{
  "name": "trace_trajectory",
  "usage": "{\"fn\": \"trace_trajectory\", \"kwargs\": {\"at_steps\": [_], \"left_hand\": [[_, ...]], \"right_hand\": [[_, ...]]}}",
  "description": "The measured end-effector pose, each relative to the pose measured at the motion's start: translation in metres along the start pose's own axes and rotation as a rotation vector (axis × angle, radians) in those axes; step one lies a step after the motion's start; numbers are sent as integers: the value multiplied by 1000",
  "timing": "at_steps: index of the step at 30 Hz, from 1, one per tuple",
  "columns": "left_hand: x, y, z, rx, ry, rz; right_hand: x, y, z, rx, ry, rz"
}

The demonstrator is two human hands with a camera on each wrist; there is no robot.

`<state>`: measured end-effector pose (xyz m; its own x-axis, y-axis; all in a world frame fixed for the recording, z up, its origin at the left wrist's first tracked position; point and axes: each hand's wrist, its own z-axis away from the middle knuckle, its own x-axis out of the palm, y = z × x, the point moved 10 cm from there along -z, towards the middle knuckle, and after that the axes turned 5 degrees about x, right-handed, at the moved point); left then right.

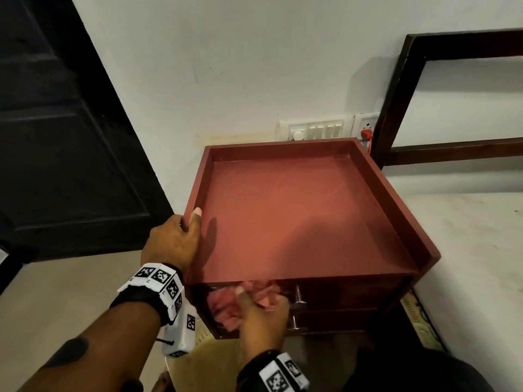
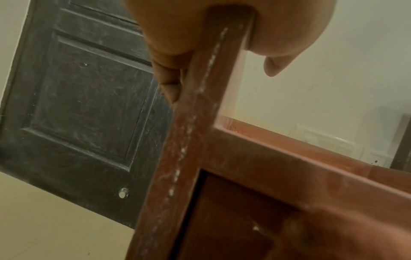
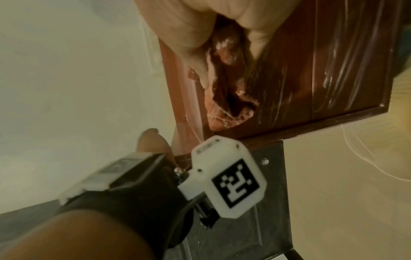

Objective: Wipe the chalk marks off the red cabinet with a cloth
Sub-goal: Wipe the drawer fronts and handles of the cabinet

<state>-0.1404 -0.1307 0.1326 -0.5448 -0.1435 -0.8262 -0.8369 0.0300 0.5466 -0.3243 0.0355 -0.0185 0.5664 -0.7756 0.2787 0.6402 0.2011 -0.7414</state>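
The red cabinet (image 1: pixel 297 216) stands against the white wall, its top ringed by a raised rim. Faint chalk curves (image 1: pixel 325 188) show on the top. My left hand (image 1: pixel 181 233) grips the rim's front left corner, thumb inside; in the left wrist view the hand (image 2: pixel 169 35) wraps that edge, where white chalk specks (image 2: pixel 200 91) run down the cabinet (image 2: pixel 278 158). My right hand (image 1: pixel 257 309) holds a bunched pink cloth (image 1: pixel 223 309) against the cabinet front under the top. In the right wrist view the hand (image 3: pixel 189 29) grips the cloth (image 3: pixel 224 91) beside white chalk streaks (image 3: pixel 333 73).
A black door (image 1: pixel 56 137) stands to the left. A switch panel (image 1: pixel 317 130) and a red plug (image 1: pixel 367 134) sit on the wall behind the cabinet. A dark wooden frame (image 1: pixel 396 94) and a pale bed surface (image 1: pixel 481 250) lie right. Metal handles (image 1: pixel 298 302) stick out of the front.
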Motion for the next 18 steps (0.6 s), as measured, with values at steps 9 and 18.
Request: {"fn": "trace_trajectory", "kwargs": {"at_steps": [9, 18], "left_hand": [[-2, -1, -1, -5, 23, 89], [-8, 2, 5, 13, 33, 76]], "right_hand": [[-21, -12, -10, -33, 44, -97], [7, 5, 8, -135, 29, 146]]}}
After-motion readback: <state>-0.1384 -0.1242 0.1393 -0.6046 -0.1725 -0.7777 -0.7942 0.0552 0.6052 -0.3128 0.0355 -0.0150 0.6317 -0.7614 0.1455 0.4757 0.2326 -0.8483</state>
